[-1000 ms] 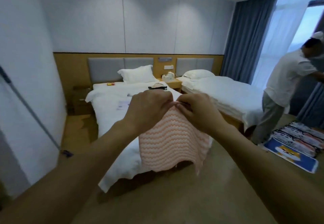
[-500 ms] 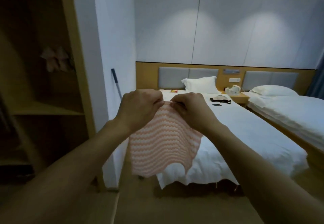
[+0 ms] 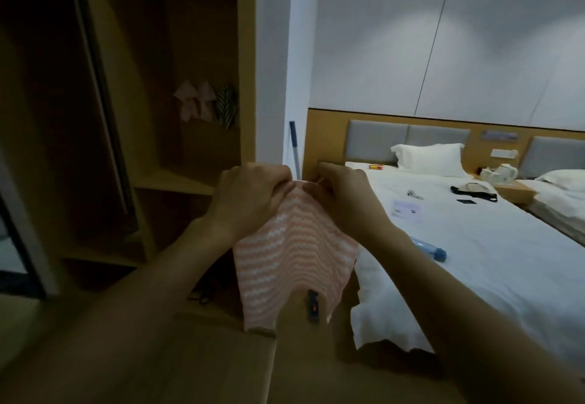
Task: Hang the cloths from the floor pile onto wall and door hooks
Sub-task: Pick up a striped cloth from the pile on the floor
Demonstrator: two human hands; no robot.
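The left hand [image 3: 253,196] and right hand [image 3: 342,196] each pinch the top edge of a pink-and-white wavy-striped knitted cloth [image 3: 292,258], which hangs between them, left of the white-sheeted bed [image 3: 474,245]. The carrying step seems underway (no hook is discernible); next, I judge, comes reaching the open wooden wardrobe [image 3: 190,138] further left of the bed, where small folded cloths [image 3: 196,100] already hang.

Both forearms are bare from the frame's lower edge to the wrists, with no sleeve showing. The left hand [image 3: 253,196] and right hand [image 3: 343,198] are ungloved and carry no jewellery.
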